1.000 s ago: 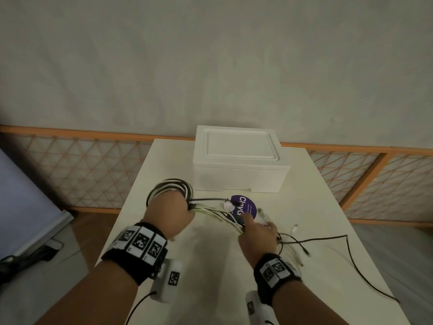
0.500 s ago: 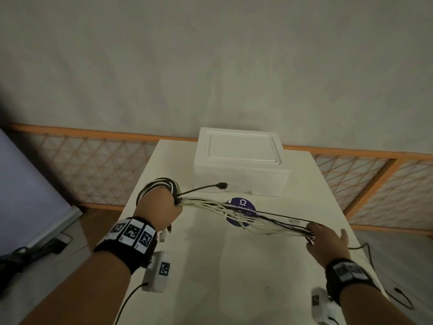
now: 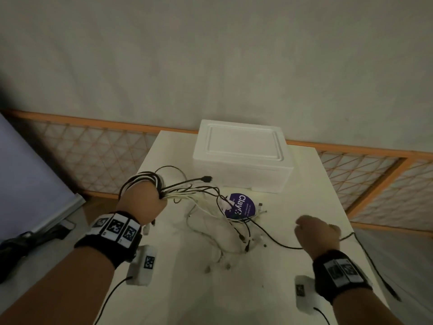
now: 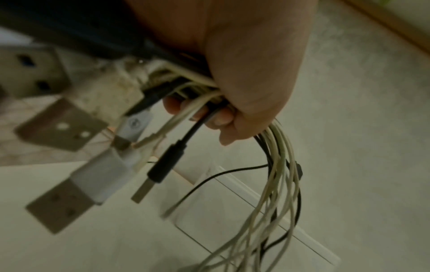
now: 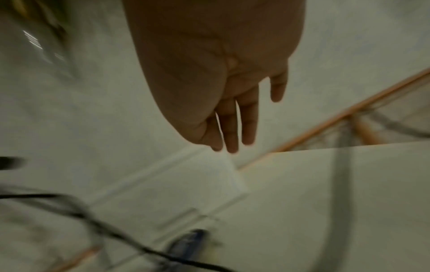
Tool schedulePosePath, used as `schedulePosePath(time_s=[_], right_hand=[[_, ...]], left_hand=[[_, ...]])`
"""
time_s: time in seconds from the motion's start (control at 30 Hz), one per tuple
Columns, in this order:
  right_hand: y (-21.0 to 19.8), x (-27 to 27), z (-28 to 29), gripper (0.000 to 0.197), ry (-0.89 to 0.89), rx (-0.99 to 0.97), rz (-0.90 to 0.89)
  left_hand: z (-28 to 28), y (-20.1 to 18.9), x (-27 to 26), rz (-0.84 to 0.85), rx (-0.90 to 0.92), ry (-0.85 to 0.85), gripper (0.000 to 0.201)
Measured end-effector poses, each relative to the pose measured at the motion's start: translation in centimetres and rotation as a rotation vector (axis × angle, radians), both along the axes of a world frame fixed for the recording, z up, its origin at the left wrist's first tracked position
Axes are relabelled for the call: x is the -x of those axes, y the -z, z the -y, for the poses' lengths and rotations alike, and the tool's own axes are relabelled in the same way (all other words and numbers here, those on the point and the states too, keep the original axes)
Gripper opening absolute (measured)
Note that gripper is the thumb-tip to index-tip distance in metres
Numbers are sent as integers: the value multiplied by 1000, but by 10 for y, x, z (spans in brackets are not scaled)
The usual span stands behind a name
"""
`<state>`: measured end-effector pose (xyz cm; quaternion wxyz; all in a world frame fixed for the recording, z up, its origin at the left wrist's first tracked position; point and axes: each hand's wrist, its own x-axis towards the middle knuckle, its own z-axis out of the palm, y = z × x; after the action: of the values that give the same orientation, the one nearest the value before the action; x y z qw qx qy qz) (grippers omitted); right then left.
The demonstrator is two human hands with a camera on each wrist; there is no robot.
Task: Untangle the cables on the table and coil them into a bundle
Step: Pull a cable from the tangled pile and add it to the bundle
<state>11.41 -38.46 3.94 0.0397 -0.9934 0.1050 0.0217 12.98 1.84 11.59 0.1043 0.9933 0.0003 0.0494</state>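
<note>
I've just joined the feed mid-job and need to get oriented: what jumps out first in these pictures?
The left hand at the table's left edge grips a looped bundle of black and white cables, USB plugs dangling below its fingers in the left wrist view. Loose cable ends sprawl in a tangle mid-table over a purple round sticker, in front of a white foam box. The right hand hovers near the right edge, fingers extended, holding nothing.

A plain grey-white wall fills the upper view in dim light. Along its base runs an orange wooden lattice rail. A white table stands against it, its far edge at the rail. A pale panel leans at left.
</note>
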Motion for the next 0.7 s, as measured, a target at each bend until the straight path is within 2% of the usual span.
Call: schedulePosePath(time_s=[0.07,0.1,0.17,0.2,0.3,0.37,0.47,0.53,0.6,0.7], right_hand=[[-25,-9,-52,13,-229,-124,358],[-34,-8,-79,12,-362,-198,450],[-46,-4,-132,25,-568,-270,472],[-49,-2,-150,30,-589,-313,459],[-39,-4,-165,33,-426,-415,331],[-28,-8,-155,30,-342,-355,229],[-10,-7,-134,30,-332,-203,171],[8,-2,-108,27,-243,-131,73],[26,9,-67,25,-117,-49,-71],[47,28,-12,42,-53,-57,-283]], left_hand=[[19,-2,4,11,50,43,17],[28,-3,8,3,83,56,18],[46,-6,15,40,82,106,23],[54,-7,18,60,79,127,26],[65,-8,26,87,159,159,22],[70,-11,34,70,229,160,23],[79,-17,43,19,240,144,24],[77,-20,42,-27,310,92,23],[65,-21,36,31,365,41,23],[45,-22,26,76,309,-21,23]])
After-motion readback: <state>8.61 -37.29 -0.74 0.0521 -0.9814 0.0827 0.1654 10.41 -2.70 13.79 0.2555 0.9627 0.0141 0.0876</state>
